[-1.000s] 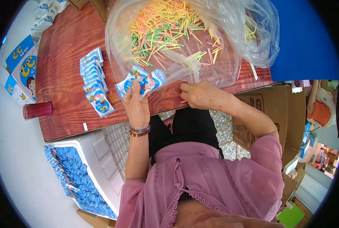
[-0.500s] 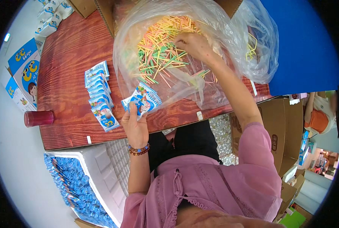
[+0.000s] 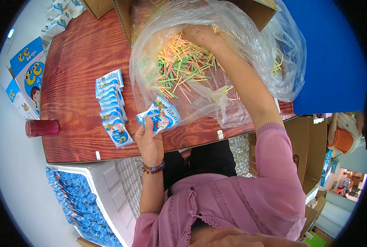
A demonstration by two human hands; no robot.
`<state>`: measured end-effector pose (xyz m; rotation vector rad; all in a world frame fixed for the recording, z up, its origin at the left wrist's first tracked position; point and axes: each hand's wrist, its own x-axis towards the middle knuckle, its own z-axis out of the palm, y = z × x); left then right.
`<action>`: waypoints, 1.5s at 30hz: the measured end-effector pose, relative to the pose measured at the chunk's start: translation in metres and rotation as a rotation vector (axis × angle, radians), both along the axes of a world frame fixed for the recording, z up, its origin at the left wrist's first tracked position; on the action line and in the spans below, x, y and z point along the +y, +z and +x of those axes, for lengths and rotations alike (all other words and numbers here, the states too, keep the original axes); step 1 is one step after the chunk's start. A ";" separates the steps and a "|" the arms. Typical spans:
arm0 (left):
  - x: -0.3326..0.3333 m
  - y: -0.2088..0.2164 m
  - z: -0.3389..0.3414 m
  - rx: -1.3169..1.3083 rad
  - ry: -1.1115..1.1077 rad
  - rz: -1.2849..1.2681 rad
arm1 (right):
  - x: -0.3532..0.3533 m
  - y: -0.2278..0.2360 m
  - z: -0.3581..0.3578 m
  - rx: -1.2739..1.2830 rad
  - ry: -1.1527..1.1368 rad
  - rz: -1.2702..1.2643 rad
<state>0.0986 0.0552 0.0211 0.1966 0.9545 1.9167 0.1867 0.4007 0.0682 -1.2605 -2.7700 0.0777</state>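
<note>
Table: The red wooden table [image 3: 74, 70] has its near edge by the person's lap. A wide strip of wood shows between the packet row and the left edge.
Bag: The big see-through bag [image 3: 237, 29] lies open on the table, its low part near the front edge.
Foam box: The white foam box [image 3: 109, 191] stands below the table's left front edge, full of blue packets.
Right hand: The right hand [image 3: 202, 36] reaches inside the bag, by the far sticks. Its fingertips are hidden, so I cannot tell if they grip.
Left hand: The left hand [image 3: 150, 148] is at the front edge, thumb and fingers pinched on packets.
Packet row: The packet row [image 3: 112, 107] lies left of that hand, just beside it.
Cup: The red cup [image 3: 42, 128] is by the left edge.
Held packets: The held packets [image 3: 163, 117] are just in front of the bag.
Sticks: The thin colored sticks [image 3: 183, 61] lie heaped in the bag.
</note>
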 end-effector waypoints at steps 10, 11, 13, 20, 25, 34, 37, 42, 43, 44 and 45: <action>-0.001 -0.011 -0.002 -0.005 0.019 -0.015 | -0.001 -0.012 0.010 0.032 0.116 0.298; -0.001 -0.012 -0.002 -0.005 0.016 -0.018 | 0.001 -0.013 0.012 0.064 0.076 0.277; -0.001 -0.011 -0.001 -0.003 0.005 -0.005 | 0.001 -0.008 0.015 0.027 0.064 0.232; 0.002 0.002 0.007 -0.039 0.011 -0.030 | -0.009 0.003 0.026 0.152 0.093 0.257; 0.002 -0.001 0.008 -0.051 0.019 -0.041 | -0.017 0.003 0.033 0.195 0.056 0.179; 0.001 0.000 0.009 -0.059 -0.004 -0.006 | -0.088 -0.044 0.077 1.118 -0.072 -0.587; 0.001 0.002 0.010 -0.050 -0.006 -0.027 | -0.102 -0.066 0.082 1.375 -0.137 -0.637; 0.001 -0.003 0.014 -0.024 -0.018 -0.023 | -0.118 -0.055 0.081 1.360 -0.189 -0.675; 0.002 -0.001 0.017 -0.034 -0.025 -0.014 | -0.113 -0.063 0.085 1.299 -0.180 -0.622; 0.003 0.000 0.018 -0.032 -0.032 -0.012 | -0.109 -0.069 0.088 1.236 -0.172 -0.570; 0.002 0.000 0.018 -0.033 -0.038 -0.012 | -0.110 -0.067 0.087 1.268 -0.183 -0.594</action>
